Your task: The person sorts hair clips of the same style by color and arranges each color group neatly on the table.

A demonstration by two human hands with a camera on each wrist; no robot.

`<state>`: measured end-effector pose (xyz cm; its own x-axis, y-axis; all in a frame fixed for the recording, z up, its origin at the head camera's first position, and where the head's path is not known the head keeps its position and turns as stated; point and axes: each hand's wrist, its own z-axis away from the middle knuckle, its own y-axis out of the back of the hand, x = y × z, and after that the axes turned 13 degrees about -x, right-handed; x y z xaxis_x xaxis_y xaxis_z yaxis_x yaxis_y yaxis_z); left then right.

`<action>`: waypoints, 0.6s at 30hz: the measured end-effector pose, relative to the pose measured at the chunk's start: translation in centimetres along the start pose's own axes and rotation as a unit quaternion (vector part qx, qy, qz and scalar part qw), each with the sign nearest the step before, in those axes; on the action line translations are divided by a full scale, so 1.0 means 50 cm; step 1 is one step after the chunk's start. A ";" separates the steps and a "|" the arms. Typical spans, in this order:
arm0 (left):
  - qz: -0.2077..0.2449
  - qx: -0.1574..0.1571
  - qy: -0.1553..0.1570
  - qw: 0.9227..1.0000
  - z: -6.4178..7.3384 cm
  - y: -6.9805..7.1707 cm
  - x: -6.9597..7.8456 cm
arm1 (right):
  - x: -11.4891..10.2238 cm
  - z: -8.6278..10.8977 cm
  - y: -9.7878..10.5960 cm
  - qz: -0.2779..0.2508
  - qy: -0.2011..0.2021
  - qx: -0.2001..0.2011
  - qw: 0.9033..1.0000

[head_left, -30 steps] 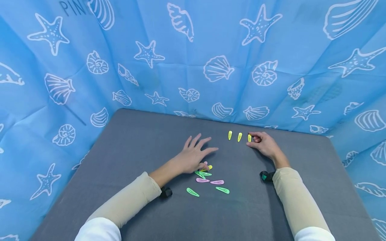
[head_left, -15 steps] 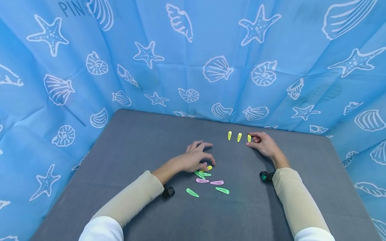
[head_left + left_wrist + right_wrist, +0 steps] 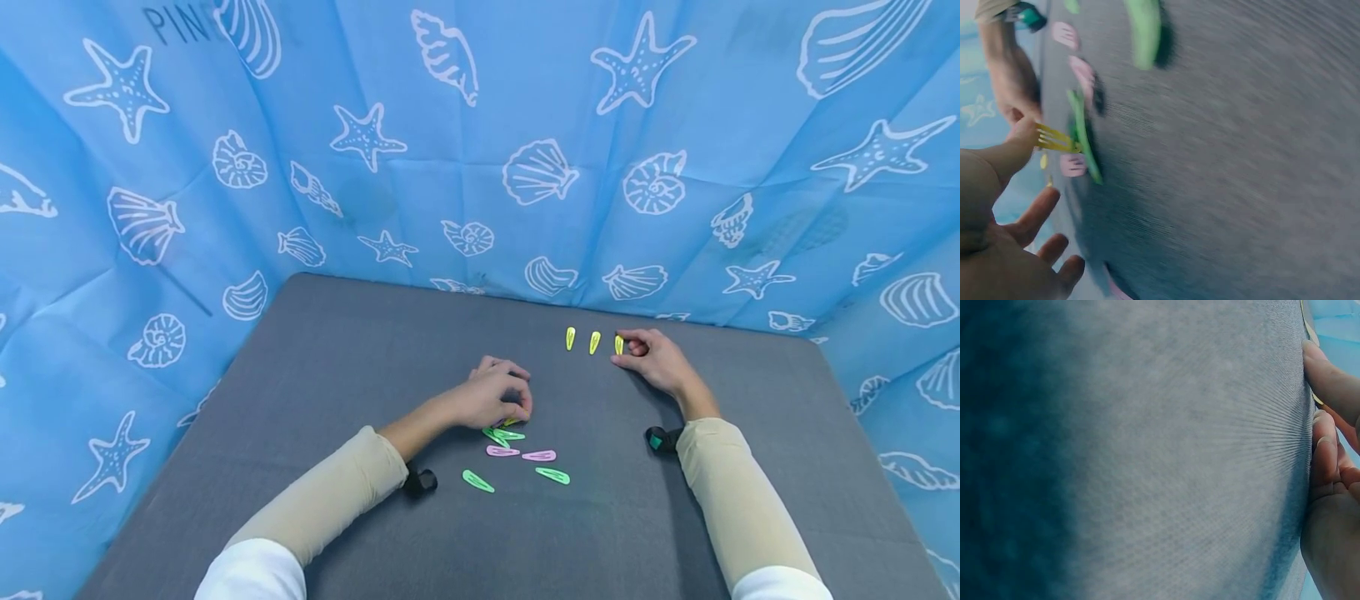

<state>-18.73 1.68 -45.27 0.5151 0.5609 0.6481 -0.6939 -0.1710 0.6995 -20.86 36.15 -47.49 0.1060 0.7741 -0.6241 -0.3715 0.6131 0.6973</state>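
Observation:
My left hand (image 3: 491, 398) is over a small pile of snap hair clips. In the left wrist view its thumb meets one end of a yellow hair clip (image 3: 1055, 138), which touches a green hair clip (image 3: 1084, 134) in the pile; the index finger is hard to make out there. Further back, my right hand (image 3: 660, 362) holds another yellow hair clip (image 3: 618, 345) at its two ends, between thumb and forefinger, on the table. That clip is the rightmost in a row of three; beside it lie the middle clip (image 3: 594, 342) and the left clip (image 3: 570, 338).
In front of the pile lie two pink hair clips, a left one (image 3: 502, 451) and a right one (image 3: 539, 456). Nearer still are two green hair clips, left (image 3: 477, 481) and right (image 3: 552, 475). A blue shell-print curtain (image 3: 465, 167) borders the grey table (image 3: 360, 333) behind.
My left hand's spread fingers have drawn in, and the thumb and forefinger have come together at the yellow clip in the pile. My right hand stays at its clip.

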 end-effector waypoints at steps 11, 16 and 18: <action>0.124 0.112 0.019 0.986 -0.059 0.067 0.031 | 0.003 0.007 0.004 -0.002 0.004 0.006 1.000; 0.122 0.156 0.045 0.979 -0.106 0.099 0.023 | -0.001 0.011 0.003 -0.004 0.008 0.007 1.000; 0.114 0.165 0.060 0.978 -0.126 0.107 0.015 | -0.004 0.011 0.004 -0.004 0.012 0.005 1.000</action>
<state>-25.22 6.31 -42.94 0.2886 0.5660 0.7723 -0.5739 -0.5433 0.6127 -20.46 36.23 -47.04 0.0869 0.7650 -0.6382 -0.3607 0.6213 0.6956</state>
